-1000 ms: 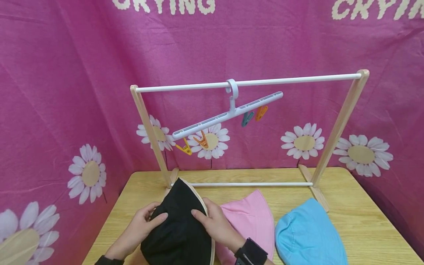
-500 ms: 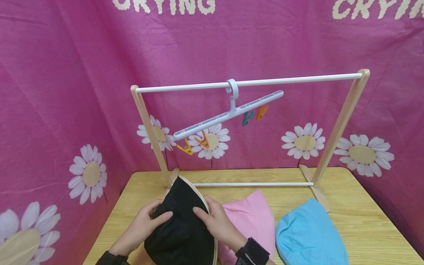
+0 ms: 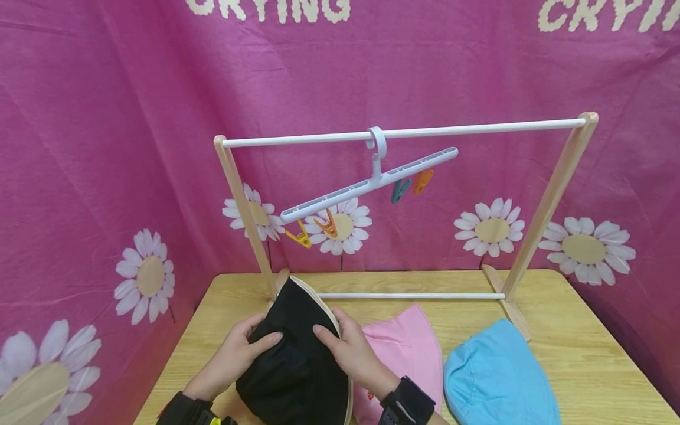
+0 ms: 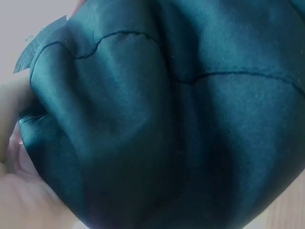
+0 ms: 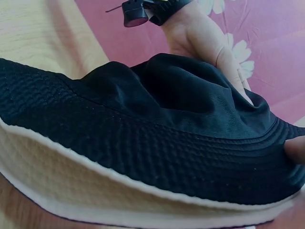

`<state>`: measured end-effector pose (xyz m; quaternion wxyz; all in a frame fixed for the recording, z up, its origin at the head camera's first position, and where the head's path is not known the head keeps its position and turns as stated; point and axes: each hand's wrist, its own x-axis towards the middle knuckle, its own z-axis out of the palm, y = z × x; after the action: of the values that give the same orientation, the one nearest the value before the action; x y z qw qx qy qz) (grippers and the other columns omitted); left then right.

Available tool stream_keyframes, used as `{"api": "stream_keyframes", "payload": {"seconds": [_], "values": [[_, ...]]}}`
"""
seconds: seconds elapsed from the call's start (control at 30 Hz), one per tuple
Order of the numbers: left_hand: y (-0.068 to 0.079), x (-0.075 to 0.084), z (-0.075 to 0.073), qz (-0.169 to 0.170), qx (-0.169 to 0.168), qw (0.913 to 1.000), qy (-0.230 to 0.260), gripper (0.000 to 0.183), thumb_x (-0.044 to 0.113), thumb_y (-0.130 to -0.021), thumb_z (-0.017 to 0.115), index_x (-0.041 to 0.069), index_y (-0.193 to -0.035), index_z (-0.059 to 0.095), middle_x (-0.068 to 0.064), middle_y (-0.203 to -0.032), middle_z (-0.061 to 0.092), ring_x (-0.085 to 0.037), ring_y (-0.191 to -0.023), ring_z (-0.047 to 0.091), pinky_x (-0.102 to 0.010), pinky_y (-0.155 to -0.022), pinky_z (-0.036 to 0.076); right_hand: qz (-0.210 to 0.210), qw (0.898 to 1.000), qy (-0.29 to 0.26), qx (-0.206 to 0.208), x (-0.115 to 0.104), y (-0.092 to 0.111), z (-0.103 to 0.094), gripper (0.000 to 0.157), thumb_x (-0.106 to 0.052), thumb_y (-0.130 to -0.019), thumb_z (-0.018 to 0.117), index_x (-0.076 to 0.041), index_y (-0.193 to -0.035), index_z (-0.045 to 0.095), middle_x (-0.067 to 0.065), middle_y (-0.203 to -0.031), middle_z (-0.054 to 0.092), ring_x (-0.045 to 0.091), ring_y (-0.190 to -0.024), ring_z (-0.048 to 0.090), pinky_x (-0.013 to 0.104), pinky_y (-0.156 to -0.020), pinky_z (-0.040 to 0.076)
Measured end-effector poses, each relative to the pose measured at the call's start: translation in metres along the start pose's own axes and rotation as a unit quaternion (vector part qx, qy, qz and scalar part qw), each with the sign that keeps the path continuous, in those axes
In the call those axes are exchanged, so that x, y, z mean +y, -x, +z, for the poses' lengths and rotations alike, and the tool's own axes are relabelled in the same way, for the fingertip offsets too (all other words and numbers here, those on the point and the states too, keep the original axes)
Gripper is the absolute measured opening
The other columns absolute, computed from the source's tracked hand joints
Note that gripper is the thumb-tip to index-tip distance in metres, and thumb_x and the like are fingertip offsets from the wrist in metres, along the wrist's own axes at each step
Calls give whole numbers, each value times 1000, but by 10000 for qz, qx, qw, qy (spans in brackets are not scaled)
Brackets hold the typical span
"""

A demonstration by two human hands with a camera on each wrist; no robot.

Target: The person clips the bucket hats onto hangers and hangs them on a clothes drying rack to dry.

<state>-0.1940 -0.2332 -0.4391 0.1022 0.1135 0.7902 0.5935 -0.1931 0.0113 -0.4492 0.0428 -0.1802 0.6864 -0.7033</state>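
Both hands hold a black bucket hat (image 3: 297, 360) with a cream edge, tilted over the front of the table. The left hand (image 3: 239, 351) grips it on the crown side, thumb on top. On the brim side the right hand (image 3: 353, 348) pinches it, thumb on the black cloth and fingers behind the edge. The left wrist view is filled by the creased, stitched crown (image 4: 128, 114). Seen from the right wrist, the quilted brim (image 5: 143, 143) runs across with its cream lining (image 5: 71, 167) below. A pink bucket hat (image 3: 409, 348) lies partly behind the right hand.
A blue bucket hat (image 3: 499, 378) lies to the right on the wooden table (image 3: 579, 354). Behind stands a rack with a white top rail (image 3: 478, 128). From it a white hanger (image 3: 366, 186) hangs slanted, bearing several clips, including a yellow clip (image 3: 300, 236).
Both hands and the black hat have shifted slightly right and up. More of the left wristband shows, and a small red mark on the pink hat has come into view.
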Motion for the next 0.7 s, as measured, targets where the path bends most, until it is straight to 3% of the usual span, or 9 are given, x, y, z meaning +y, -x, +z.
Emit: {"api": "stream_keyframes", "payload": {"seconds": [0.4,0.7], "values": [[-7,6,0,277,-172,9994,-119,43,25,-94,68,14,-134,57,-9,-129,61,-25,-113,58,-34,-95,50,-44,10000,37,-61,-19,-6,-5,31,-10,-96,62,-3,-126,55,19,-111,67,28,-87,70,36,-72,58],[-11,14,-1,372,-254,9987,-225,47,25,-93,69,16,-138,55,-7,-134,59,-25,-117,55,-35,-97,49,-44,10000,-4,-58,-14,-12,-10,37,-19,-95,66,-7,-128,55,16,-112,68,23,-87,71,34,-73,58]]}}
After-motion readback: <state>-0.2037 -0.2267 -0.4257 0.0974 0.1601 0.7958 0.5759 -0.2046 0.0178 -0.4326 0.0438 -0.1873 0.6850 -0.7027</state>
